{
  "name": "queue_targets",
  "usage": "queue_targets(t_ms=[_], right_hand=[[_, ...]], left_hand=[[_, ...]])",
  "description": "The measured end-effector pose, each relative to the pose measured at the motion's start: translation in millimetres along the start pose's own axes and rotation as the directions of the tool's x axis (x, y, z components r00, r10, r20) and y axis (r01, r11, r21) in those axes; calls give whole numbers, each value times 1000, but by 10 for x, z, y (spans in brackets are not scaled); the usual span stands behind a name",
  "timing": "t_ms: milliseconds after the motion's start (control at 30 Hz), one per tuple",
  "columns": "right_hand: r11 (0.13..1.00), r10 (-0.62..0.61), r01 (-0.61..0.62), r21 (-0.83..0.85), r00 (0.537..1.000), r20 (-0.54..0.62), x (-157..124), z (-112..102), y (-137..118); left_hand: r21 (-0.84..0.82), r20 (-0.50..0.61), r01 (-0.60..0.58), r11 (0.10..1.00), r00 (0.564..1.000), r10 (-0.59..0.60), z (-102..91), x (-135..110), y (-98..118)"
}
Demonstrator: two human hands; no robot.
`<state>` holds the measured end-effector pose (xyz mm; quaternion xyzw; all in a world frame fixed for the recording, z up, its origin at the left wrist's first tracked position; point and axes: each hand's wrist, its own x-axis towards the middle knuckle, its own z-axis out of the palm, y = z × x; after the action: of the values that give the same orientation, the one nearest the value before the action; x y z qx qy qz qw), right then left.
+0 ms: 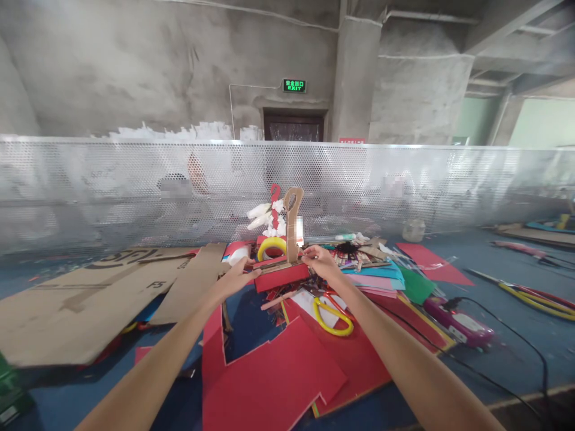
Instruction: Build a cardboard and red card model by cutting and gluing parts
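Between my hands is a red-covered cardboard box (282,277), long and low, with bare brown cardboard along its top. A brown cardboard upright (292,233) with a hooked, looped top rises from it. My left hand (239,274) grips the box's left end with thumb and fingers. At the right end, near the foot of the upright, my right hand (318,261) pinches the box. Behind it are a yellow tape roll (272,243) and a red hooked piece (275,206) with white flower-like shapes. Yellow-handled scissors (333,317) lie in front, to the right.
Cut red sheets (265,383) spread across the blue table nearest me. Large cardboard pieces (103,299) lie left. To the right are stacked coloured papers (377,278), a purple device (458,323) with a black cable, and long shears (534,297). A perforated metal screen (112,191) stands behind.
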<state>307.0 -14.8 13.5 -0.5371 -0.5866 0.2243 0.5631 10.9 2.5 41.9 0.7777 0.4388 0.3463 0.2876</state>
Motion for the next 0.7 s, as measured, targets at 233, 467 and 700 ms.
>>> queue_targets(t_ms=[233, 467, 700], right_hand=[[1000, -10, 10, 3, 1000, 3, -15, 11, -40], [1000, -6, 6, -13, 1000, 15, -89, -2, -168], [999, -33, 34, -27, 998, 59, -196, 24, -307]], left_hand=[[-38, 25, 2, 999, 1000, -1, -13, -14, 11], [-17, 50, 12, 1000, 999, -11, -31, -12, 11], [35, 95, -31, 999, 995, 27, -113, -39, 14]])
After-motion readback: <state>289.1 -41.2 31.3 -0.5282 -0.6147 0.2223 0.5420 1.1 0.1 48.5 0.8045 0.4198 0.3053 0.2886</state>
